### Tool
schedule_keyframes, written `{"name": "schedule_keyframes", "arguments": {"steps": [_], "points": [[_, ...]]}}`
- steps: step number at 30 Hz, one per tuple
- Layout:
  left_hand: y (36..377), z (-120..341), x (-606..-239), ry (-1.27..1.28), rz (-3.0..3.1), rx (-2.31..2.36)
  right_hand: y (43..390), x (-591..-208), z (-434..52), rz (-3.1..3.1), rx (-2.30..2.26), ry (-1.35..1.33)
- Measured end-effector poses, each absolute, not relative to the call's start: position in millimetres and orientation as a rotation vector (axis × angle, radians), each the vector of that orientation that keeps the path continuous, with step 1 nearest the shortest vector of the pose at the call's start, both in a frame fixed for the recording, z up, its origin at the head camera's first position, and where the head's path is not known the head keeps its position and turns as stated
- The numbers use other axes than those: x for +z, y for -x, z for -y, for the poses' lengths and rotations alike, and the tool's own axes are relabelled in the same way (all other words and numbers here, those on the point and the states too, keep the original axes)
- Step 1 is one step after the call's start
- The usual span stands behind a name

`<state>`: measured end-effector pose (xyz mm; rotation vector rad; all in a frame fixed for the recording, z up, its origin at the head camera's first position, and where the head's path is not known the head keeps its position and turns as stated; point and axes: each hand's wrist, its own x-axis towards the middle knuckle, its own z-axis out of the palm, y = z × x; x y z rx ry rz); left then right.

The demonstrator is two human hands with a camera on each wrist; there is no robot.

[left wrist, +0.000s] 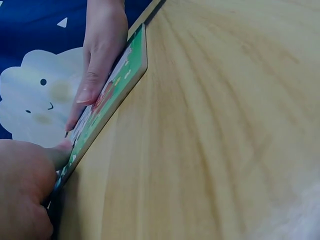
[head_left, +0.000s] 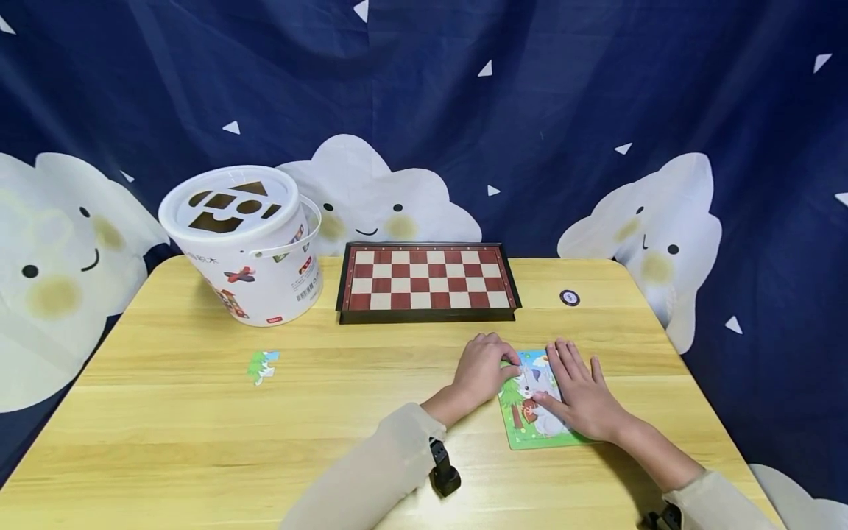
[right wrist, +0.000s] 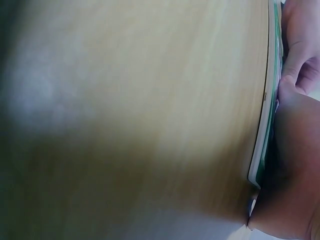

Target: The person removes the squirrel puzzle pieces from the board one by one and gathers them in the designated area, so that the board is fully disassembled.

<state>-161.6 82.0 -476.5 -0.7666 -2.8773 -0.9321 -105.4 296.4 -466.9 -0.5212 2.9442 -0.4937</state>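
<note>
On the right half of the wooden table, close to the near edge, sits the puzzle board, a small green-bordered picture tray lying flat, and both hands are on it. The left hand is loosely curled at the board's upper left corner, and the left wrist view shows a fingertip pressing right at the board's edge; I can't tell if it's pinching a piece or just pushing down. The right hand lies flat with fingers straight and spread over the right side of the picture, thumb tip resting near the middle, holding nothing that I can see, more like steadying the board. So my read is that this is the seating step: a piece near that top left corner getting pressed into place while the other hand keeps the tray from sliding. There's one loose puzzle piece well apart on the left side of the table, green and white. Next move, I'd guess, calls for a long reach across with the left hand to pick that one up, then turning it to match whatever gap is left. Behind all this are a folded chessboard and a white shape-sorter bucket, both untouched.
</note>
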Motion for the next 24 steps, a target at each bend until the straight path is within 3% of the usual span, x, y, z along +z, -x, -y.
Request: {"name": "schedule_keyframes", "arguments": {"steps": [24], "points": [[162.3, -82.0, -480.7, 0.753, 2.846, -0.978, 105.9, -466.3, -295.8, -2.940, -0.488, 0.516]]}}
